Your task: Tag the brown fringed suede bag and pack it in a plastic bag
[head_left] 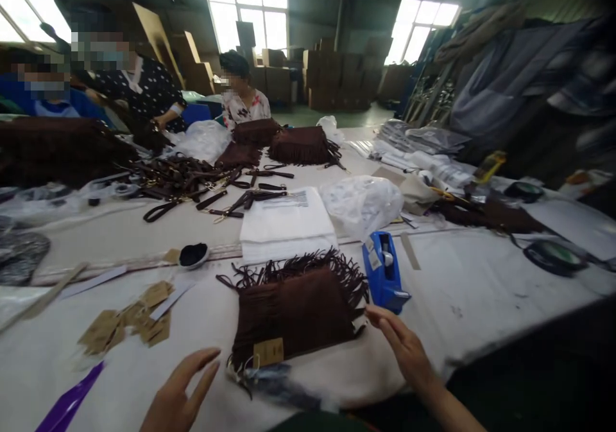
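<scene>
A dark brown fringed bag (298, 313) lies flat on the white table before me, its fringe spread along the far side. A tan paper tag (268, 352) rests on its near left corner. My left hand (180, 390) is just left of that corner, thumb and fingers apart, holding nothing. At the bag's right edge is my right hand (402, 345), fingers stretched out; whether its fingertips touch the bag I cannot tell. A blurred clear plastic piece (283, 384) lies along the bag's near edge.
A blue tape dispenser (382, 271) stands right of the bag. White sheets (289, 223) and crumpled plastic (360, 204) lie beyond. Loose tags (129, 319) and a small dish (193, 255) are left. Dark straps (187, 178) and fringed bags (298, 144) lie farther back, near several people.
</scene>
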`<state>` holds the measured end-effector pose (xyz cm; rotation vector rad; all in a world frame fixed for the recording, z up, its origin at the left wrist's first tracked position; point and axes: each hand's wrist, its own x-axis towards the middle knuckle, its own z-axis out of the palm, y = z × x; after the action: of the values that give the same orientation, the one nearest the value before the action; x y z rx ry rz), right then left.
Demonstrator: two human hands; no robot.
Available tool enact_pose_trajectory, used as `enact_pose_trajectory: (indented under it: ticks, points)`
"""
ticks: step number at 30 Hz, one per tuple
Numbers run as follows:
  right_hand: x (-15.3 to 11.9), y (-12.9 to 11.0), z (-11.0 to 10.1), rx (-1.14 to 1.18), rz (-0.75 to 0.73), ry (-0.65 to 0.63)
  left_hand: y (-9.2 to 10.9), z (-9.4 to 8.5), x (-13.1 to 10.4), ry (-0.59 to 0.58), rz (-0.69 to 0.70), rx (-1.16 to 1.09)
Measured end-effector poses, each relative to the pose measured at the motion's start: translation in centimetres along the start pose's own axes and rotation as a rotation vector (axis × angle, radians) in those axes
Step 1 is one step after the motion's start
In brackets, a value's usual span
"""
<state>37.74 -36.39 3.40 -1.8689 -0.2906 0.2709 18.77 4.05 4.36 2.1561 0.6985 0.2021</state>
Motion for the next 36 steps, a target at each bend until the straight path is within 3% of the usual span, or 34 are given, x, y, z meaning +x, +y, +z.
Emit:
enact_pose_trajectory:
  ticks: [2, 4, 7, 11, 13, 15, 17, 19, 21, 23, 26, 28, 33, 36]
  points:
    - [3.7, -0.4, 1.5, -0.054, -0.074, 0.058, 2.0, 2.3, 2.6, -0.010, 0.012, -0.028]
    - [6.4, 0.6, 2.0, -0.070, -0.030, 0.124, 2.9, 4.0, 4.3, -0.017, -0.070, -0.079]
    - [8.3, 2.8, 0.4, 0.011, 0.061, 0.171, 2.3, 5.0, 5.2, -0.032, -0.205, -0.193]
    - [7.3, 3.9, -2.6, 0.137, 0.112, 0.286, 1.3, 4.8, 5.2, -0.084, -0.325, -0.360]
    - [5.6, 3.5, -2.5, 0.141, 0.133, 0.359, 1.6, 4.7, 5.4, -0.101, -0.374, -0.418]
    - [3.4, 2.6, -1.0, 0.041, 0.098, 0.363, 2.3, 4.6, 5.9, -0.114, -0.426, -0.484]
    - [1.4, 1.6, 1.4, -0.154, -0.053, 0.220, 3.1, 4.6, 6.6, -0.152, -0.483, -0.588]
    - [0.3, 0.4, 4.4, -0.303, -0.324, -0.068, 3.7, 4.5, 7.5, -0.244, -0.535, -0.728]
    - [0.7, -1.0, 7.6, -0.363, -0.585, -0.336, 3.9, 4.4, 8.4, -0.367, -0.554, -0.864]
    - [2.2, -2.3, 10.5, -0.377, -0.735, -0.504, 4.0, 4.4, 9.4, -0.465, -0.547, -0.975]
    - [4.8, -3.4, 13.5, -0.364, -0.759, -0.614, 3.8, 4.6, 11.0, -0.543, -0.516, -1.115]
    - [5.8, -3.5, 14.4, -0.352, -0.724, -0.665, 3.8, 5.0, 12.3, -0.571, -0.500, -1.190]
    - [5.5, -3.4, 14.4, -0.276, -0.621, -0.809, 4.9, 6.8, 16.0, -0.623, -0.491, -1.187]
    - [5.4, -3.7, 14.3, -0.225, -0.559, -0.822, 6.0, 7.7, 18.2, -0.681, -0.374, -1.074]
